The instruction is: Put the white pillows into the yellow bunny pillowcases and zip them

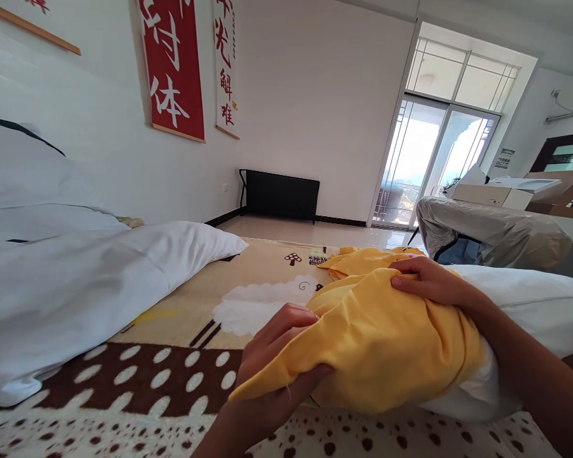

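A yellow pillowcase (386, 343) is drawn over most of a white pillow (489, 391), whose bare end shows at the right under my right forearm. With the thumb below and fingers above, my left hand (281, 356) grips the cloth near its left corner, which points toward me. My right hand (424, 280) lies across the top of the pillowcase, its fingers curled into the fabric. More yellow cloth (363, 259) is bunched just beyond. Underneath spreads a patterned blanket (172, 381) with brown, white and beige areas.
White bedding (100, 273) is piled at the left. Another white padded piece (544, 299) lies behind my right arm. On the floor beyond stands a black panel (281, 196) by the wall. A plastic-wrapped piece of furniture (496, 232) with boxes stands at the right near a glass door (430, 165).
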Available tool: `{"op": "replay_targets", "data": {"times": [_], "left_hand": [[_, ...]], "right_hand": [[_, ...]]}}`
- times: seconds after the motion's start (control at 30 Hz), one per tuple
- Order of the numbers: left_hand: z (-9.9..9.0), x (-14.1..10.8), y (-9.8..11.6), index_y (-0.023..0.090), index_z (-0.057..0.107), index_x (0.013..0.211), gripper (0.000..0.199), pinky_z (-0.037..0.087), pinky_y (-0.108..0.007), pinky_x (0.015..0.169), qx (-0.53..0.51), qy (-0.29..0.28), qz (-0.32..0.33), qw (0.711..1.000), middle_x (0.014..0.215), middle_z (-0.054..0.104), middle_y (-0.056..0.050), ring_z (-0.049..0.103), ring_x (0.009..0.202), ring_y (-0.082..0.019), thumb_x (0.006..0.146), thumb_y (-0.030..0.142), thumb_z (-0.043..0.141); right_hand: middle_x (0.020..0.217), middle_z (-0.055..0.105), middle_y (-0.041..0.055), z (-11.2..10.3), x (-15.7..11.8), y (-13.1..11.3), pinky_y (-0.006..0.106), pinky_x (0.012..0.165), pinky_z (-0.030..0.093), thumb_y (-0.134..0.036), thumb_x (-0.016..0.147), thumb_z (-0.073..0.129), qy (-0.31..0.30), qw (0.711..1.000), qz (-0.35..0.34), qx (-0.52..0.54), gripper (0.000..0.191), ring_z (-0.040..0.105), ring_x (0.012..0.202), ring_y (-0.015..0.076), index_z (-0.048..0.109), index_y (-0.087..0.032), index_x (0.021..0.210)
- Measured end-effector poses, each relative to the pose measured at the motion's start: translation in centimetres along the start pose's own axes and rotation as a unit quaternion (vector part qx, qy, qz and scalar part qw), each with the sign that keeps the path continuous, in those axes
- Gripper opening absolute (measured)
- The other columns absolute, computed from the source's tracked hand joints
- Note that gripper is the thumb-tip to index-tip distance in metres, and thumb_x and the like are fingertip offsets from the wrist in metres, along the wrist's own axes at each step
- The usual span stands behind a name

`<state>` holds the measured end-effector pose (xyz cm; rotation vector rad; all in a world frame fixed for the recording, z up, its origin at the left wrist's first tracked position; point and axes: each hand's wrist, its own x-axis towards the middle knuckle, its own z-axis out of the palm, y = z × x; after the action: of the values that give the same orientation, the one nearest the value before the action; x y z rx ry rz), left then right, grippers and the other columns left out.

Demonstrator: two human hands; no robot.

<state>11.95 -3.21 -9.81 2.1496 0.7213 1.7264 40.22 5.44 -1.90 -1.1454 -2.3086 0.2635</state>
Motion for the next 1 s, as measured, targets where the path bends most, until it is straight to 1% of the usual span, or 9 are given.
{"op": "replay_targets", "data": {"times": [0.07,0.2,0.33,0.43,0.53,0.6,0.67,0.8,1.0], "left_hand": [[0.2,0.0,0.3,0.022,0.066,0.083,0.008,0.05,-0.03,0.073,0.003,0.004,-0.016,1.0,0.086,0.066,-0.005,0.06,0.084,-0.021,0.078,0.028,0.064],[0.7,-0.1,-0.1,0.023,0.065,0.078,0.008,0.051,-0.028,0.065,-0.038,0.062,-0.098,0.993,0.075,0.063,-0.003,0.06,0.072,-0.019,0.075,0.03,0.066],[0.9,-0.1,-1.2,0.022,0.065,0.085,0.021,0.053,-0.031,0.067,-0.066,0.14,-0.175,0.972,0.068,0.064,-0.002,0.062,0.076,-0.023,0.072,0.038,0.069],[1.0,-0.3,-1.5,0.021,0.066,0.09,0.029,0.054,-0.034,0.077,-0.079,0.151,-0.214,0.962,0.075,0.069,-0.003,0.064,0.084,-0.024,0.069,0.039,0.072],[1.2,-0.5,-1.1,0.022,0.065,0.087,0.025,0.054,-0.034,0.077,-0.103,0.121,-0.211,0.965,0.08,0.07,-0.003,0.064,0.081,-0.023,0.072,0.041,0.069],[1.4,-0.4,-0.6,0.022,0.064,0.085,0.022,0.054,-0.032,0.075,-0.107,0.11,-0.195,0.969,0.079,0.069,-0.002,0.064,0.077,-0.021,0.073,0.04,0.067],[1.5,-0.2,-0.2,0.022,0.063,0.085,0.02,0.054,-0.031,0.07,-0.103,0.111,-0.184,0.971,0.077,0.068,-0.002,0.063,0.074,-0.02,0.074,0.038,0.067],[1.6,0.2,0.2,0.022,0.063,0.093,0.025,0.053,-0.03,0.07,-0.1,0.128,-0.166,0.973,0.083,0.068,-0.003,0.062,0.077,-0.02,0.073,0.036,0.067],[1.1,-0.2,-0.2,0.02,0.065,0.098,0.034,0.054,-0.031,0.069,-0.067,0.122,-0.161,0.977,0.087,0.068,-0.004,0.064,0.08,-0.022,0.07,0.038,0.071]], "right_hand": [[0.056,0.042,-0.0025,0.0,-0.3,0.4,0.024,0.049,0.033,-0.057,0.082,0.051,0.027,0.999,0.002,0.031,0.046,0.041,0.054,0.011,0.05,-0.019,0.056],[0.053,0.026,-0.0025,-0.1,-0.8,0.9,0.027,0.046,0.025,-0.055,0.084,0.05,0.207,0.978,0.005,0.033,0.052,0.028,0.052,0.0107,0.034,-0.02,0.049],[0.064,0.047,0.0024,-0.7,-0.5,1.0,0.031,0.06,0.041,-0.051,0.084,0.052,0.27,0.961,-0.062,0.008,0.045,0.046,0.063,0.0162,0.042,-0.021,0.052],[0.094,0.063,0.0058,-1.5,0.2,1.2,0.035,0.08,0.046,-0.05,0.086,0.05,0.161,0.985,-0.055,-0.011,0.029,0.057,0.087,0.0209,0.06,-0.023,0.081],[0.113,0.063,0.0059,-2.6,0.7,1.6,0.036,0.093,0.044,-0.052,0.088,0.048,-0.06,0.998,-0.018,-0.032,0.036,0.057,0.105,0.0228,0.062,-0.026,0.108],[0.111,0.065,0.0052,-3.1,0.9,1.8,0.034,0.092,0.044,-0.053,0.088,0.047,-0.164,0.986,-0.007,-0.031,0.038,0.058,0.104,0.0228,0.065,-0.025,0.105],[0.095,0.067,0.0045,-3.3,0.9,2.0,0.032,0.08,0.048,-0.054,0.087,0.047,-0.19,0.982,-0.002,-0.019,0.039,0.06,0.089,0.0212,0.068,-0.022,0.092],[0.07,0.056,0.0001,-2.9,0.6,2.5,0.027,0.06,0.044,-0.053,0.087,0.048,-0.117,0.993,0.016,0.029,0.04,0.052,0.066,0.0151,0.061,-0.019,0.072],[0.063,0.048,-0.0026,-2.7,-0.2,3.0,0.025,0.052,0.036,-0.049,0.084,0.053,0.1,0.985,0.032,0.138,0.032,0.044,0.057,0.0121,0.054,-0.02,0.07]]}}
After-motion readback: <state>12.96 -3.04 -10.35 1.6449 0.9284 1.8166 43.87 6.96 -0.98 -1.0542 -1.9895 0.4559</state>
